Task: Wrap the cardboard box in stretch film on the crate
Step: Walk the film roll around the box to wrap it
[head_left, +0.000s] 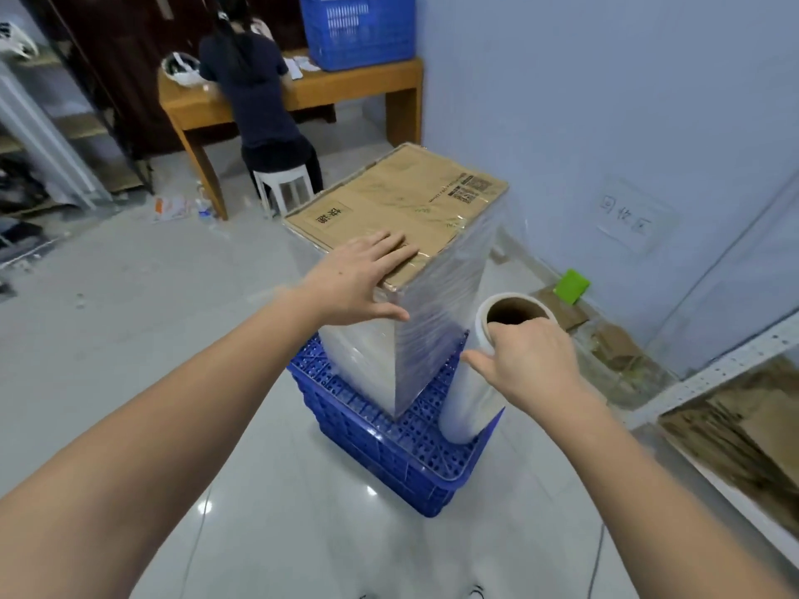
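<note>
Standing upright on the blue crate [380, 443], the cardboard box [402, 205] looks stiff and tall, likely to tip or turn if pulled; its sides already carry slick stretch film [436, 322]. The left hand [359, 281] lies flat, fingers straight, on the near top corner, steadying it. Just right of that, the right hand [529, 361] grips the upper end of the film roll [475, 395], whose foot rests on the crate. Hold the roll by its core ends, I judge. Beyond the right grip, cardboard scraps [614, 343] and a shelf [709, 382] crowd the walkway; far past the left, a seated person [255, 88] works at a table [346, 86].
</note>
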{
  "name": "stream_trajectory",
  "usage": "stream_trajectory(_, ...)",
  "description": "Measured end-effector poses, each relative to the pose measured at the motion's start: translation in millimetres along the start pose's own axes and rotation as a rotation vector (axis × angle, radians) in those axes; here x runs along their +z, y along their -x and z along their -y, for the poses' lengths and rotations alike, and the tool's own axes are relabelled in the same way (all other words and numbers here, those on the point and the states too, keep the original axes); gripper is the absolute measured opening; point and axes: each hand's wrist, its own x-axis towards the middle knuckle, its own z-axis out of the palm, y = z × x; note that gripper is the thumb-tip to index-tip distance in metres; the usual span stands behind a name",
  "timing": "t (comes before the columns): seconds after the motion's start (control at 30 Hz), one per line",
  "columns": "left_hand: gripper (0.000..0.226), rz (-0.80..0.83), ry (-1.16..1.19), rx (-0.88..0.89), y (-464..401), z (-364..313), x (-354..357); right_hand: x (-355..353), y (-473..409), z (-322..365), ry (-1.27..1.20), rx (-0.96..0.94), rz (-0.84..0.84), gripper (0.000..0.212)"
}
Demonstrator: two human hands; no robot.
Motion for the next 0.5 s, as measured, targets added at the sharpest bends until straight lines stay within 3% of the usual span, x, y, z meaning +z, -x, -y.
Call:
stream_trajectory(0.2,0.112,0.022,-0.109,-0.014,-3.1,-8.6,1.1,-9.1,-1.2,0.5,-0.002,-0.039,0.068,0.049)
stream_trajectory(0.5,0.105,0.004,-0.139,-0.091,-7.0,-38.4,4.4,-27.2,7.7,4.3,0.040,-0.474,0.171,0.050)
